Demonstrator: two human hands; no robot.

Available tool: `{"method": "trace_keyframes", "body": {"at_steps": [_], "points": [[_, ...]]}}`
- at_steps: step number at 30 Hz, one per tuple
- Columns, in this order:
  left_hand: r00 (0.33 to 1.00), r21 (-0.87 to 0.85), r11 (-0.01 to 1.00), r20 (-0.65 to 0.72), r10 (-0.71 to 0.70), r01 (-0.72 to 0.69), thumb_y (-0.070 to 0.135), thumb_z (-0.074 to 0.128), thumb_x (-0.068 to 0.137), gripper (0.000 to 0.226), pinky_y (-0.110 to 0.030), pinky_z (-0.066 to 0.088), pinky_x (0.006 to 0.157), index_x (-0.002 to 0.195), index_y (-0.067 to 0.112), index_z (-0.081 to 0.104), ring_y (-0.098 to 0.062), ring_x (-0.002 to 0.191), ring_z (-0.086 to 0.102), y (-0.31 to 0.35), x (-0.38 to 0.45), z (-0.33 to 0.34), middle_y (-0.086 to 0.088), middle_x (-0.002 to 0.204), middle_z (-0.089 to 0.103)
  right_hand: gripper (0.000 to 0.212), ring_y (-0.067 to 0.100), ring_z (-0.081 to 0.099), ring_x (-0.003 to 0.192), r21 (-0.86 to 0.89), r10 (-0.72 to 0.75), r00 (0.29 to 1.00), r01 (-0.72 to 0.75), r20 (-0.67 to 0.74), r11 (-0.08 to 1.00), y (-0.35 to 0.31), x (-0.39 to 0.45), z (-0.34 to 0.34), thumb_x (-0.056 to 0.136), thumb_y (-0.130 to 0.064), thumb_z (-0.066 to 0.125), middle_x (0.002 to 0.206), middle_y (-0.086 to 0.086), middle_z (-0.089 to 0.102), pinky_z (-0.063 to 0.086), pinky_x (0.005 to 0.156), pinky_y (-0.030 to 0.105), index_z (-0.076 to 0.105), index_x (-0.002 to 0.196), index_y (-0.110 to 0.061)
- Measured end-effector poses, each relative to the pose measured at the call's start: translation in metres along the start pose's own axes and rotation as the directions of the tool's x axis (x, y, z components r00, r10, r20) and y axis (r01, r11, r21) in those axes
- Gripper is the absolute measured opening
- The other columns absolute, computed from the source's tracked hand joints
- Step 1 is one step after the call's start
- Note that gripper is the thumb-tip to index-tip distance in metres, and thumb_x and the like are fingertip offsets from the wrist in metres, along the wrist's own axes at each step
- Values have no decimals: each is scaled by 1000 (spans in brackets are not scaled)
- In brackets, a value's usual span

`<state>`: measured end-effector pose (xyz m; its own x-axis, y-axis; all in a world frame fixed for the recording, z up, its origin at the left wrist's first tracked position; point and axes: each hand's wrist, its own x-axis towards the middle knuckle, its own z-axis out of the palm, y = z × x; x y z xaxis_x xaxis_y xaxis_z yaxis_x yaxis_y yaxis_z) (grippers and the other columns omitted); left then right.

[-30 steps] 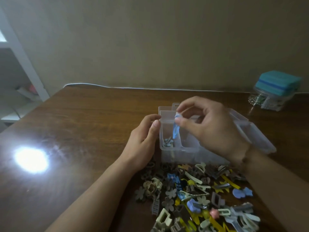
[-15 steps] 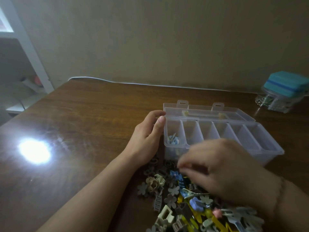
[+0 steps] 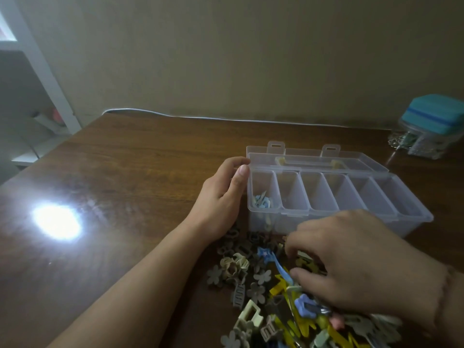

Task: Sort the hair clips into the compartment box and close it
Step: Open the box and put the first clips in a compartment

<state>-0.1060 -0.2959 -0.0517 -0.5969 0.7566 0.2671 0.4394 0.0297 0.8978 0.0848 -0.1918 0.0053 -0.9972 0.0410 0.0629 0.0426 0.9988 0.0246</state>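
- Hair clips [image 3: 296, 305], small plastic ones in blue, yellow, beige, grey and pink, are lying in a loose heap near the front edge of the brown wooden bench [image 3: 125, 172], just in front of the box.
- The clear plastic compartment box [image 3: 411, 221] is sitting behind the heap with its hinged lid [image 3: 313, 156] lying open and flat toward the back edge; a few pale blue clips [image 3: 262, 200] are resting in its leftmost compartment, and the other compartments are looking bare.
- The left hand [image 3: 221, 197] is bracing the box's left end wall, fingers gently curved against it, thumb up near the rim.
- The right hand [image 3: 351, 267] is reaching down into the heap, fingers curled; they seem to be closing around a blue star-topped clip [image 3: 270, 258], though whether it is already being pinched cannot be told.
- Judgement for this step: single out one clip by its free end so its neighbours are not dragging along, lift straight up, and match it by colour to a compartment.
- Keeping the left hand steadying the box should stop it sliding while clips are dropping in.
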Motion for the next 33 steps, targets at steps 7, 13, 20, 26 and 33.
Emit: {"method": "trace_keyframes", "body": {"at_steps": [7,13,20,26,33], "points": [[1000,7,1000,-13,13,-13,58,29,95,58,-33,55,93,137,23,49,-5,116,61,0,-1,0,11,124,63,51,3,50,61,53,-30,1000,30,3,998,-12,0,-1,79,-78,36,72,-16,53,30,50,19,65,83,-36],[1000,4,1000,-10,8,-8,57,29,94,58,-31,55,93,137,24,49,-4,116,60,1,-1,0,12,125,62,34,2,49,70,135,15,1000,-12,-23,991,-7,1,5,85,-61,43,78,-14,56,28,56,16,64,89,-34],[1000,-17,1000,6,2,-2,57,30,94,57,-26,54,92,137,25,48,-3,117,59,1,-1,-1,14,126,61,16,11,54,49,711,221,971,-96,-86,697,6,0,-22,76,-51,63,65,2,65,40,44,17,70,80,-37],[1000,-5,1000,6,17,-17,59,30,94,58,-21,53,88,138,25,48,-1,115,60,-1,-1,0,10,128,62,13,7,54,49,552,428,816,-165,-390,817,7,28,3,79,-42,69,48,-7,56,39,42,15,74,72,-32],[1000,3,1000,7,17,-17,58,29,93,60,-17,51,85,139,23,47,0,115,59,1,0,-1,12,127,60,30,0,50,51,336,219,837,-44,-502,941,5,29,12,92,-49,55,56,-15,59,44,45,26,77,84,-29]]}}
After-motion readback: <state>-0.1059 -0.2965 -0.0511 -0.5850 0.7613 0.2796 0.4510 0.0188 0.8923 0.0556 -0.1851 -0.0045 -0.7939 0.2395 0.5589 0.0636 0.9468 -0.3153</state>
